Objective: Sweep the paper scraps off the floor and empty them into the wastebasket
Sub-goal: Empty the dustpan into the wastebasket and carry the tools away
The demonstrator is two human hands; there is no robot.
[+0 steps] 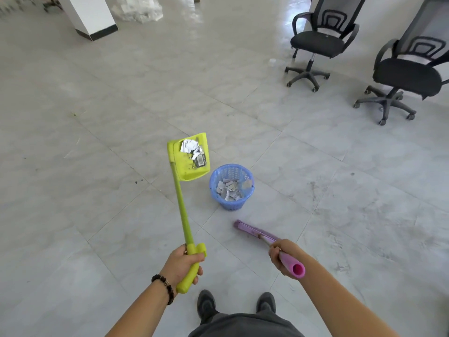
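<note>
My left hand [184, 262] grips the long handle of a lime-green dustpan [188, 170]. Its pan is raised just left of the blue mesh wastebasket [220, 190]. Crumpled white paper scraps [192, 148] lie in the pan. More paper scraps [229, 188] fill the basket's bottom. My right hand [283, 254] holds the pink handle of a purple broom [252, 231], whose head rests on the floor in front of the basket.
Two black office chairs [315, 42] [408, 76] on castors stand at the far right. A white pillar [91, 15] and a clear plastic bag [141, 8] are at the back left. My shoes [206, 306] stand at the bottom on grey floor tiles.
</note>
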